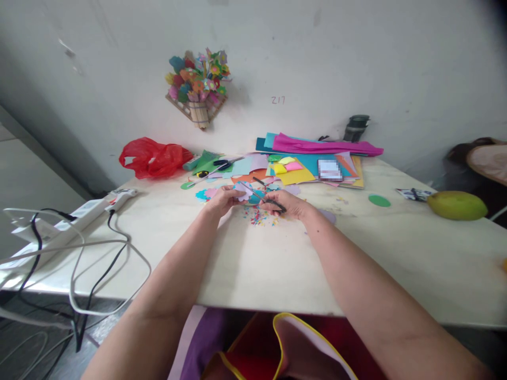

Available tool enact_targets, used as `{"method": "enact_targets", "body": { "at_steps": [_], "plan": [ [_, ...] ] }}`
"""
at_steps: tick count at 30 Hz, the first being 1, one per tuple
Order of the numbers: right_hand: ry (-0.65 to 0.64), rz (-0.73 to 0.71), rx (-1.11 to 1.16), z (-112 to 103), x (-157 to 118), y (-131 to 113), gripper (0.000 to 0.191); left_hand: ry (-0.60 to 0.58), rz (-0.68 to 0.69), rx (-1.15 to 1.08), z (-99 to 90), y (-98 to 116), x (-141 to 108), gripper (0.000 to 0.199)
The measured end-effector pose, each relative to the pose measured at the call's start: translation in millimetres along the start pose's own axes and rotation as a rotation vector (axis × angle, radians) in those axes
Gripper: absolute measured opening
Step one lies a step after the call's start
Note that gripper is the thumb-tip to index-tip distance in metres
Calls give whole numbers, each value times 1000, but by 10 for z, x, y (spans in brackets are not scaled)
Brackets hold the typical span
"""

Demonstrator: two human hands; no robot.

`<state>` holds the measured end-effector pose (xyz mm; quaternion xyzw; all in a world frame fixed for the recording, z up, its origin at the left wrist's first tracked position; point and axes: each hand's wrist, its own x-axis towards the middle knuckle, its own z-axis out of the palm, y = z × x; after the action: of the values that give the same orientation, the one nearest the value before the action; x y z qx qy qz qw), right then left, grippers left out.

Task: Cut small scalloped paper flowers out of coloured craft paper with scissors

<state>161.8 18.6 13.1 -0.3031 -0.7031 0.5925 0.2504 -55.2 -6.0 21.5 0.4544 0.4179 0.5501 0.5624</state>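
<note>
Between the finger and thumb of my left hand (225, 200) is a lavender paper flower (243, 191) with a scalloped edge. My right hand (288, 205) is closed round the handles of a pair of black-handled scissors (273, 205), whose blades point left to the flower's edge. Beneath both hands lie small coloured paper scraps (261, 216). Pink and blue scalloped paper pieces (204, 195) rest just left of my left hand. A lavender paper round (327, 216) is partly hidden behind my right wrist.
Coloured sheets (304, 163) and a magenta roll (325, 144) lie at the back. A red plastic bag (154, 158) and dark-handled scissors (224, 164) are back left. Power strips with cables (85, 214) line the left side; a green oval (379, 200) and yellow-green fruit (457, 205) sit right.
</note>
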Motion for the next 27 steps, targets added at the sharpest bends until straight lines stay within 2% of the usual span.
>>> {"method": "enact_targets", "body": {
  "at_steps": [15,27],
  "plan": [
    [-11,-2,5,27,-48,-74,24,-31,-12,13,-48,-8,11,18],
    [6,-1,-29,31,-26,-55,26,-28,-40,-21,-47,-44,37,11]
  ]
}}
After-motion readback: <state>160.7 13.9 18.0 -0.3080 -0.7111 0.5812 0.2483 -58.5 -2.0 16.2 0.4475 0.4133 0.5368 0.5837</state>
